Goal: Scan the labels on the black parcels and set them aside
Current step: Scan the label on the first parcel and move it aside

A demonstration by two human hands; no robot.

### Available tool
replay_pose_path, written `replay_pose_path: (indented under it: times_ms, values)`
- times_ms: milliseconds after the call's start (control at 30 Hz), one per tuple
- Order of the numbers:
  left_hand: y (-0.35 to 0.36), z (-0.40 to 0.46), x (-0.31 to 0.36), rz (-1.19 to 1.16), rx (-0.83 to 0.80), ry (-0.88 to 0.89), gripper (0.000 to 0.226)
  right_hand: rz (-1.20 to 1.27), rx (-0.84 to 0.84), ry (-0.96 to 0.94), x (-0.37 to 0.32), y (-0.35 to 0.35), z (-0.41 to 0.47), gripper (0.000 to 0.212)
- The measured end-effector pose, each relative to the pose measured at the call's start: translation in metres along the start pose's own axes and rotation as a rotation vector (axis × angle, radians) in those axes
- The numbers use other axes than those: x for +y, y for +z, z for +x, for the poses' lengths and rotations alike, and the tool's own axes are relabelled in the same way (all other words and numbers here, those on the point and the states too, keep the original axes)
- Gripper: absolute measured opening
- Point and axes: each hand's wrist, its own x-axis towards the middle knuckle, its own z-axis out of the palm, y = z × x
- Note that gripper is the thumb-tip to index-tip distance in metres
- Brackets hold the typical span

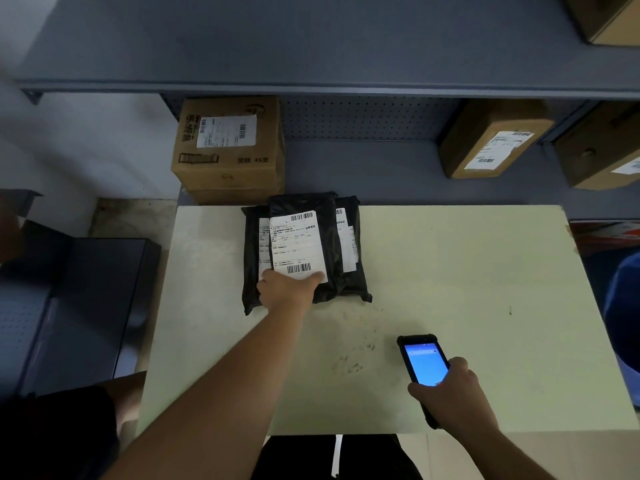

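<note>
Three black parcels lie stacked at the far middle of the pale table. The top parcel shows a white label with barcodes facing up. A second parcel sticks out at the left and a third parcel at the right. My left hand reaches forward and grips the near edge of the top parcel, thumb on the label. My right hand holds a black handheld scanner with a lit blue screen, low over the table's near right part.
A large cardboard box stands behind the table on the left. Two more boxes sit on the grey shelf at the right. A dark bin stands left of the table. A blue object is at the right edge.
</note>
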Motion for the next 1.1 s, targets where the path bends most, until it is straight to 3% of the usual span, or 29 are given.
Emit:
replay_pose_path:
  times_ms: [367,600,700,800,867,1100]
  values:
    - [0.006,-0.009,0.013,-0.019,-0.003,0.008,0.092,0.035,-0.016,0.016,0.004,-0.007,0.000,0.056]
    - [-0.005,-0.007,0.007,-0.214,-0.083,0.007,0.085,0.052,-0.012,-0.012,-0.001,-0.019,-0.004,0.049]
    - [-0.010,-0.006,0.001,-0.278,-0.124,-0.002,0.072,0.065,-0.031,-0.024,-0.003,-0.025,-0.006,0.050]
    - [-0.013,-0.006,-0.005,-0.321,-0.205,0.007,0.033,0.073,-0.043,-0.050,-0.008,-0.034,-0.009,0.050]
    - [-0.013,-0.008,-0.008,-0.377,-0.276,0.012,0.022,0.075,-0.048,-0.073,-0.013,-0.042,-0.013,0.050]
    - [-0.018,-0.020,-0.013,-0.468,-0.423,0.052,0.027,0.074,-0.084,-0.157,-0.035,-0.074,-0.035,0.050]
